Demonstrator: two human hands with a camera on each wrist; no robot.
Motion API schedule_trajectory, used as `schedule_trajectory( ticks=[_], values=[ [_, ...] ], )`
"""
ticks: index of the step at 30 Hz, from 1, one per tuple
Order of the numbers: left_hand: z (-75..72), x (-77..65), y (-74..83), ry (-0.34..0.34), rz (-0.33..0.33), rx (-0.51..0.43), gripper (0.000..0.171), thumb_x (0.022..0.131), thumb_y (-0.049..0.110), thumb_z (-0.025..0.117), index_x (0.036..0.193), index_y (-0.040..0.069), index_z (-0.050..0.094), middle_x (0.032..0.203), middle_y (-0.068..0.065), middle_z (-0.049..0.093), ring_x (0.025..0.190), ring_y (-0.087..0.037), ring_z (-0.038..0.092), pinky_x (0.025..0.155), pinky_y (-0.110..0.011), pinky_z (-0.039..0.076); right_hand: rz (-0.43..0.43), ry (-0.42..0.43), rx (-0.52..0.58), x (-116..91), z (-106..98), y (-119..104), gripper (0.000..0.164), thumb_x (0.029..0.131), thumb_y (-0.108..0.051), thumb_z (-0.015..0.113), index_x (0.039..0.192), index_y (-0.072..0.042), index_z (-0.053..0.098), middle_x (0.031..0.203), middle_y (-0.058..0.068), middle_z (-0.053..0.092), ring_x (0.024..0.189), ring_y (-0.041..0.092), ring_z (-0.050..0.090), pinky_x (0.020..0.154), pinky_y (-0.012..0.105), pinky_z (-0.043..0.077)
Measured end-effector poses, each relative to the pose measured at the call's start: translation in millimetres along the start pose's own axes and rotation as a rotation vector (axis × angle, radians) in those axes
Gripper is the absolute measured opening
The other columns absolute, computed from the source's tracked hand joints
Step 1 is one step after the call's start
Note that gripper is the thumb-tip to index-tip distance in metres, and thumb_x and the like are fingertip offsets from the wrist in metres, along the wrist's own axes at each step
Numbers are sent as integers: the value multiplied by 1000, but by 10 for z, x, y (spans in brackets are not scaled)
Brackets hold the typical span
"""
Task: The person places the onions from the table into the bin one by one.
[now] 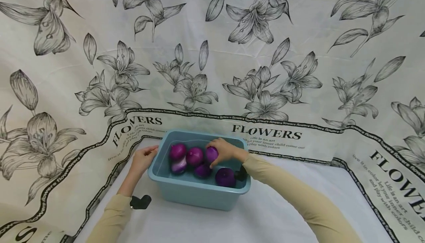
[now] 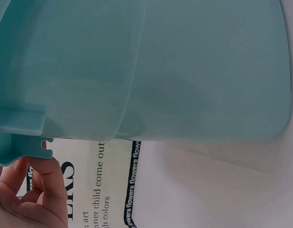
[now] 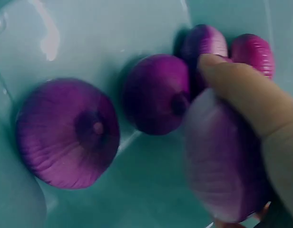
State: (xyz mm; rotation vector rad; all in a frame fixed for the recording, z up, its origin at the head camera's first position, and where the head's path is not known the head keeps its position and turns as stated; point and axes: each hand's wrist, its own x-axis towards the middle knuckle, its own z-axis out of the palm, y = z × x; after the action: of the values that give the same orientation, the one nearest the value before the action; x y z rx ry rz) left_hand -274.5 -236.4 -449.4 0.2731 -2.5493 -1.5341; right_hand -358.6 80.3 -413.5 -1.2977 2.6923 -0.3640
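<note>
A light blue plastic bin (image 1: 199, 197) stands on the white cloth with several purple onions inside. My right hand (image 1: 227, 150) reaches over the bin's right side and grips one red onion (image 3: 218, 156), thumb on one side and fingers mostly hidden beneath it. To its left sit more onions, among them a magenta one (image 1: 194, 156), bunched together and partly stacked. Apart from these, a dark purple onion (image 1: 225, 177) lies near the bin's front right corner. At the left end, my left hand (image 1: 142, 161) holds the bin's rim (image 2: 23, 123) with curled fingers.
White cloth (image 1: 282, 206) covers the surface around the bin. Behind and at both sides hangs a curtain (image 1: 206, 73) printed with lilies and lettering, close to the bin's back edge. A black device (image 1: 141, 201) sits at my left wrist.
</note>
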Motion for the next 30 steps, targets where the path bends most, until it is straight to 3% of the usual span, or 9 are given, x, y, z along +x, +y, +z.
schedule_trajectory(
  ticks=[7,14,23,27,30],
  values=[
    [22,-7,7,3,-8,3,35,98,21,53,126,1,62,115,-23,66,100,-28,61,70,-21,44,119,-153,-122,-3,136,10,79,61,-36,90,129,-9,59,124,12,62,105,25,45,90,40,46],
    [52,-26,22,6,28,-12,35,97,22,55,124,1,63,115,-23,67,101,-30,62,72,-23,45,203,-269,-146,-36,205,-52,71,65,-29,89,128,-13,60,126,10,61,114,28,51,97,41,44],
    [58,-20,23,3,29,4,36,98,22,53,125,2,62,116,-23,66,102,-32,63,73,-24,46,207,-227,-110,-82,194,-21,71,65,-22,88,128,-13,58,125,12,59,114,28,52,96,43,46],
    [61,1,24,-17,29,14,37,99,23,52,127,2,61,120,-23,64,106,-33,62,76,-26,47,191,-207,-59,-130,64,0,73,67,-21,86,131,-9,56,128,13,58,119,31,51,99,44,44],
    [51,22,10,-50,24,0,38,100,25,51,130,3,59,123,-24,63,104,-30,62,75,-24,48,181,-180,-20,-185,-101,7,70,74,-21,81,136,-5,52,134,16,55,124,33,49,103,45,42]
  ],
)
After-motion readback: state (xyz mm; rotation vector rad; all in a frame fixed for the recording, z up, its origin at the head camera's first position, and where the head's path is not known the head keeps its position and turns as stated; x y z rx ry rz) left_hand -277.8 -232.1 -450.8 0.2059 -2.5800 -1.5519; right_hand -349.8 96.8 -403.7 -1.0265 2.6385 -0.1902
